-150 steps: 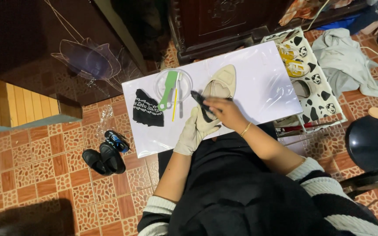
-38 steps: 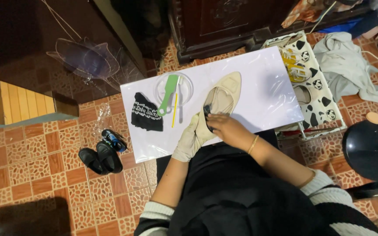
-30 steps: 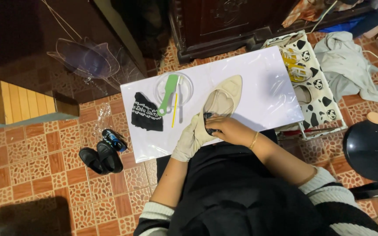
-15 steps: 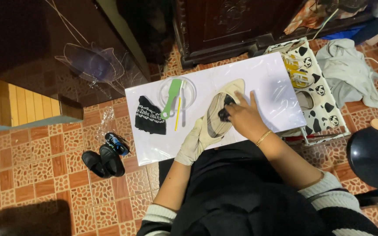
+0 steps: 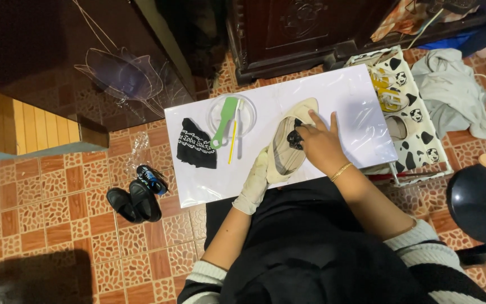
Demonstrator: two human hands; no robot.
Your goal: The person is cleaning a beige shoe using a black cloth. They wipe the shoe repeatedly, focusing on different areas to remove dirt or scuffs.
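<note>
A beige flat shoe [image 5: 289, 141] lies on its side on a white sheet [image 5: 209, 180], its inner side facing up. My left hand [image 5: 256, 181], in a pale glove, grips the shoe at its heel end. My right hand [image 5: 320, 143], bare with a gold bracelet, presses a small black cloth [image 5: 294, 138] into the shoe's opening. A clear round dish [image 5: 244, 112] holds a green brush [image 5: 224, 120], a yellow stick and a thin white tool. A black cloth with white print [image 5: 196, 143] rests at the sheet's left.
A pair of small black shoes [image 5: 133, 201] and a crumpled plastic wrapper lie on the tiled floor to the left. A cow-pattern box [image 5: 417, 132] stands right of the sheet, with a grey garment [image 5: 457, 93] beyond. A dark round stool [image 5: 482, 197] sits at the right. Dark wooden furniture is behind.
My right hand has moved from the shoe's heel end up toward its middle, with the black cloth going inside the opening. The left hand has kept its hold.
</note>
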